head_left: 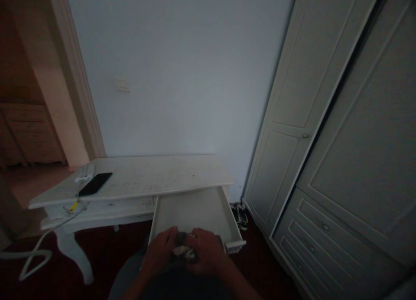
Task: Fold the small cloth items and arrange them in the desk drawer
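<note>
My left hand (161, 250) and my right hand (204, 251) are close together, fingers curled round a small bundle of dark and pale patterned cloth (184, 251). Dim light and my fingers hide much of it, so its exact kind is unclear. Both hands are just over the front edge of a pulled-out white drawer (191, 211). The drawer's visible floor is bare. It belongs to a white table (156, 174) with curved legs that stands against the wall.
A dark phone (95, 184) and a white power strip (85, 173) lie at the table's left end, with a white cable (42, 252) running down. Shoes (239, 216) sit on the dark red floor beside a tall wardrobe (289, 118) on the right. A doorway opens at left.
</note>
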Motion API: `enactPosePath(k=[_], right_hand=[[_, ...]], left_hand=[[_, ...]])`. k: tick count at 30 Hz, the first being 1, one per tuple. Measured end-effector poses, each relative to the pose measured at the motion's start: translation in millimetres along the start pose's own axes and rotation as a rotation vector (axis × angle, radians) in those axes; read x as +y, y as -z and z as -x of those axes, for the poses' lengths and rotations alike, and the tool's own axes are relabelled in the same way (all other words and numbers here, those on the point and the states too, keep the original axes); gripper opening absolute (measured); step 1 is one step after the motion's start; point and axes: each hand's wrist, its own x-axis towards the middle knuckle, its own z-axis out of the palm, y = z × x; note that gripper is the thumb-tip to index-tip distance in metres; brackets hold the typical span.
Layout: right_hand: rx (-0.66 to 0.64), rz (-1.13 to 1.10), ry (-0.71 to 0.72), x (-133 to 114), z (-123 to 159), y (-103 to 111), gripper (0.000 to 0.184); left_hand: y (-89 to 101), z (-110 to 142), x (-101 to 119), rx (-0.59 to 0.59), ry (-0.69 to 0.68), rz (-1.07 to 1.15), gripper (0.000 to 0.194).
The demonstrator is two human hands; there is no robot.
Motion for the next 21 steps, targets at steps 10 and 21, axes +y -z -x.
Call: enactPosePath(k=[10,21], right_hand=[[0.032,-0.186,-0.092,-14.4,-2.2,-8.5,0.064],[0.063,-0.014,-0.401,75.3,78.0,57.9,0.059]], left_hand=[[-10.8,5.6,-28.1,0.104,-0.191,0.074,0.060],[-10.1,4.9,-8.0,0.086,-0.147,0.064,0.066]])
